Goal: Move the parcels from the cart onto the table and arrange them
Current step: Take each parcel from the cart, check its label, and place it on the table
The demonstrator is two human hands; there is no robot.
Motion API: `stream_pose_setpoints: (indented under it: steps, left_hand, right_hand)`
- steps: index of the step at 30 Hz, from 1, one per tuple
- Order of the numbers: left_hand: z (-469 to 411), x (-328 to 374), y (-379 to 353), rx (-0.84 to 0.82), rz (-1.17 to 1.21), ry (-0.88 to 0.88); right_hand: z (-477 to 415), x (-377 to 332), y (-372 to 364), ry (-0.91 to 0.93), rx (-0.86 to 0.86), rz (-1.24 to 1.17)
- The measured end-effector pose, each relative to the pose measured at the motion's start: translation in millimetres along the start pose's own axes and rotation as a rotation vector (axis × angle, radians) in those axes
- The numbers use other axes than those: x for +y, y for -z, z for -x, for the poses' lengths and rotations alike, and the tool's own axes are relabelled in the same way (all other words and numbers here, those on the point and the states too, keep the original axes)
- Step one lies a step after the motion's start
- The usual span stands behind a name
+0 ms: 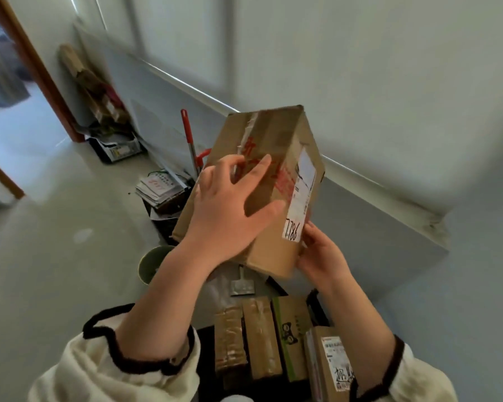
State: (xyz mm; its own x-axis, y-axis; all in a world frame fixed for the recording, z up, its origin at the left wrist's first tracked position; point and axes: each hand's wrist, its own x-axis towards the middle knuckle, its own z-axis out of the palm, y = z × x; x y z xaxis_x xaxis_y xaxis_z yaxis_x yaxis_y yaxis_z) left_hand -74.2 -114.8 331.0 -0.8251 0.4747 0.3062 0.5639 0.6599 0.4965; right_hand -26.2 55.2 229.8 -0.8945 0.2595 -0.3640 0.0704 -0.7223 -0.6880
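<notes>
Transferring to the grey surface (375, 233), taken to be the table, is judged the step in hand. 1 cardboard parcel (273, 134) is held tilted in the air, above the cart (205, 338) and the 4 smaller parcels (262, 338) left on it. The left hand (230, 204) is laid on the taped face, fingers spread and nearly straight; the right hand (323, 256) is curled round the lower corner. The corner grip is best kept until the base is set level, with the label (298, 210) marked 7786 left readable.
</notes>
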Motion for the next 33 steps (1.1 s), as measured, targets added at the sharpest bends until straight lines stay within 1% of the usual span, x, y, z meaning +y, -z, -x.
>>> stream_pose_setpoints:
  steps: [1,3,5,7,9,11,13,15,18,20,22,25,27,28,30,31,33]
  left_hand:
    - [-2.1,-5.1,5.9,0.013,0.143,0.022]
    - [-6.2,-14.6,18.2,0.067,0.502,0.087]
    - [-7.5,-27.7,22.8,0.143,0.935,0.168]
    - [-3.9,-42.4,17.9,0.158,1.339,0.251]
    - [3.9,-49.6,7.7,0.144,1.646,0.398]
    - [10.5,-53.4,-1.8,0.113,1.826,0.546]
    - [14.5,-56.5,-6.1,0.114,1.865,0.653]
    - [16.2,-61.1,-5.4,0.147,1.847,0.69]
    - [12.5,-68.2,8.6,0.169,1.789,0.671]
    - [6.5,-68.3,27.2,0.173,1.738,0.636]
    - [-1.5,-64.9,51.2,0.127,1.687,0.537]
    - [-12.7,-63.5,88.2,0.022,1.557,0.311]
    - [-21.6,-70.1,106.6,-0.104,1.461,0.167]
    - [-25.3,-73.1,112.7,-0.179,1.398,0.093]
    - [-30.3,-74.4,118.1,-0.27,1.244,0.004]
    - [-31.6,-70.6,118.4,-0.287,1.179,0.003]
    - [-33.5,-63.1,114.6,-0.276,1.089,0.064]
  right_hand:
    - [9.4,-13.1,-6.5,0.061,-0.003,0.107]
    - [30.1,-39.7,-23.2,0.208,-0.025,0.288]
    - [53.2,-61.9,-44.9,0.382,-0.079,0.457]
    - [78.6,-76.0,-71.3,0.558,-0.142,0.612]
    - [95.8,-78.9,-93.0,0.666,-0.172,0.769]
    - [102.3,-72.7,-107.5,0.702,-0.138,0.923]
    - [100.7,-63.7,-117.1,0.719,-0.123,1.041]
    - [97.1,-59.4,-122.4,0.707,-0.15,1.075]
    - [88.8,-64.8,-121.0,0.65,-0.179,1.068]
    - [85.4,-74.1,-119.2,0.616,-0.251,1.048]
    - [84.1,-87.9,-119.3,0.6,-0.36,1.024]
    - [86.5,-116.3,-121.4,0.613,-0.559,1.081]
    - [87.7,-132.9,-123.6,0.612,-0.637,1.097]
    - [88.2,-138.3,-125.8,0.592,-0.629,1.055]
    - [84.9,-145.8,-129.6,0.468,-0.51,0.875]
    - [81.7,-148.1,-131.6,0.39,-0.434,0.823]
    - [73.9,-150.3,-133.9,0.281,-0.302,0.865]
